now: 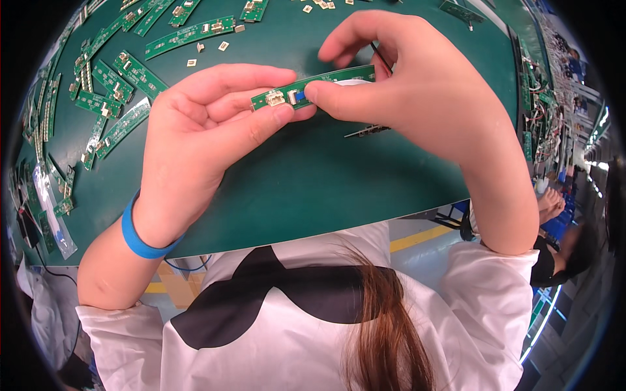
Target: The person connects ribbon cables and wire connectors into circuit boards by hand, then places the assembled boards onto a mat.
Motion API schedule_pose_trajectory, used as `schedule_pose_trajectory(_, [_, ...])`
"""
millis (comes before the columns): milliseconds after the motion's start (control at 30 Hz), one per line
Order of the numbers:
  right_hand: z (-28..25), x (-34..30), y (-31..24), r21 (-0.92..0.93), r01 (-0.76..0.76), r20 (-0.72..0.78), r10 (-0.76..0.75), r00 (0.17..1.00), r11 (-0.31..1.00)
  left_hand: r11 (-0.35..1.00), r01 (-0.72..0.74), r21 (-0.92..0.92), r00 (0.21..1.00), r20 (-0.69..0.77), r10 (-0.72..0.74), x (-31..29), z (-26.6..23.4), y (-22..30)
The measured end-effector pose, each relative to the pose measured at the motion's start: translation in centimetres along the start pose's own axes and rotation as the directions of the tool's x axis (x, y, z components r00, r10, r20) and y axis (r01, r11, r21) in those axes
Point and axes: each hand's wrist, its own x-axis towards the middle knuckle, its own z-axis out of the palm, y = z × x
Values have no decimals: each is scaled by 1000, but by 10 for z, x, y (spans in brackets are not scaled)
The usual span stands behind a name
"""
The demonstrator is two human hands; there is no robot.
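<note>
Above the table, my left hand (195, 124) is closed on one end of a narrow green circuit board (261, 102), pinched between thumb and fingers. The board carries a cream socket and a white connector. My right hand (404, 85) has its thumb on the blue end of a white flat ribbon cable (352, 82) at that connector. Part of the cable is hidden by the thumb. A thin dark rod (381, 58) shows between my right thumb and fingers; its kind is unclear. Below the right hand is a dark slender object (368, 131), partly hidden.
Many green boards (189, 37) lie across the left and far side of the green table (313, 189). Small cream connectors (223, 46) are scattered beyond my hands. A clear plastic strip (52, 208) lies at the left edge. Wires and parts (548, 91) crowd the right; another person's hands (551, 203) are there.
</note>
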Motion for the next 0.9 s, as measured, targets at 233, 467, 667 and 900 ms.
schedule_pose_trajectory(233, [-19, 20, -19, 174, -447, 520, 303, 798, 878, 999, -49, -16, 997, -53, 48, -2, -2, -2])
schedule_pose_trajectory(467, [-22, 26, -27, 113, -534, 611, 365, 702, 838, 999, -43, -32, 997, -65, 41, -4, -5, -1])
schedule_pose_trajectory(667, [-33, 24, -27, 231, -440, 577, 242, 780, 868, 994, -101, 31, 991, -80, 103, -2, -4, 4])
schedule_pose_trajectory(900, [0, 10, -13, 350, -386, 405, 233, 884, 854, 991, -95, 93, 989, -105, 105, -3, -3, 5])
